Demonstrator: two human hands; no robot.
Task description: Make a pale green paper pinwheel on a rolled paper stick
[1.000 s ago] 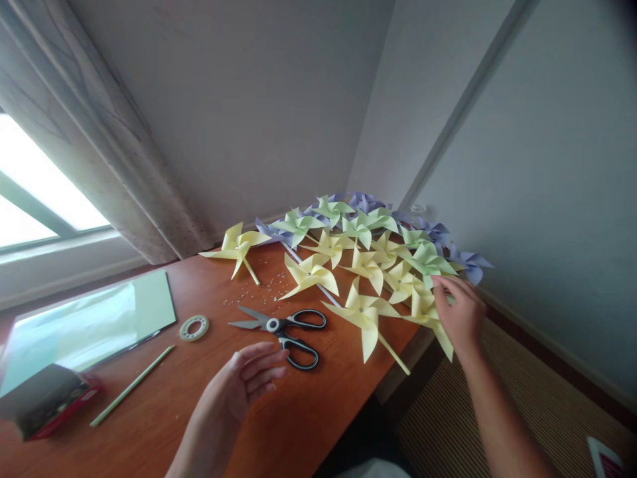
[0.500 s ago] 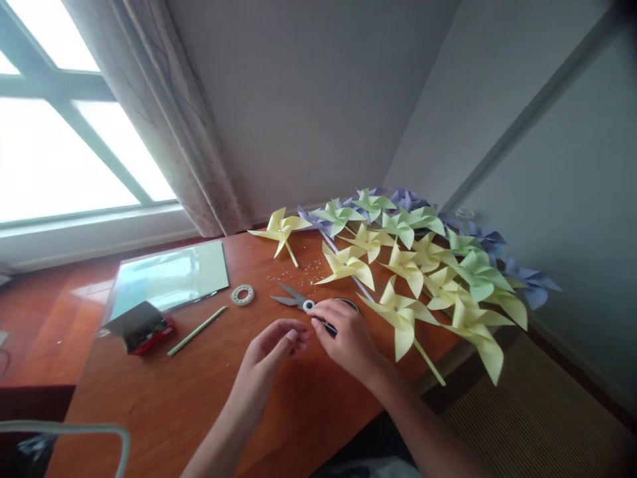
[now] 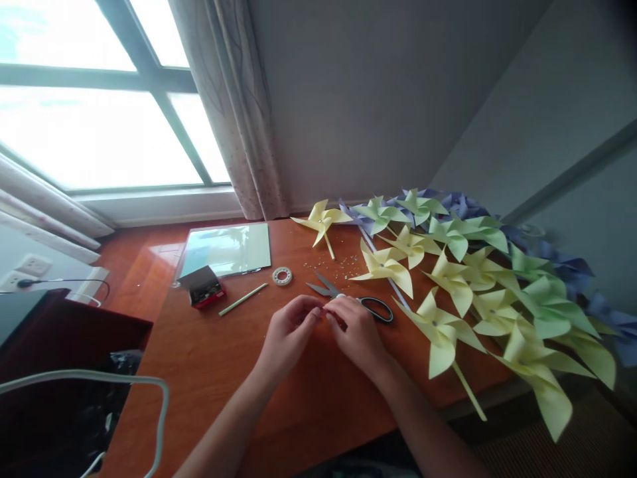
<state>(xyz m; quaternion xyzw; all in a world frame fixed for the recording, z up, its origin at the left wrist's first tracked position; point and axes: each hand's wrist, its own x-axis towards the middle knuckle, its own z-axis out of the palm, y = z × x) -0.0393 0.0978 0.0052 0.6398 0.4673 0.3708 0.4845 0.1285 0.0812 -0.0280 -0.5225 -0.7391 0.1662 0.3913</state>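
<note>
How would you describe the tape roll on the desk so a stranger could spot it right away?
Start at the wooden desk under the window. Between the glossy sheet and the scissors lies the tape roll, flat on the wood. It is the only small pale ring there, unlike the straight green stick beside it.

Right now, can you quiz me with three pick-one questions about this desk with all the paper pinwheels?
1. Where do the scissors lie?
A. just beyond both hands
B. on the window sill
C. on the green sheet

2. What colour is the lone pinwheel nearest the curtain?
A. red
B. yellow
C. black

3. How are the scissors' blades?
A. spread apart
B. closed tight
C. wrapped in tape

Answers:
1 A, they lie on the table right behind the left hand and right hand.
2 B, its blades are pale yellow.
3 A, two separate grey tips show.
</note>
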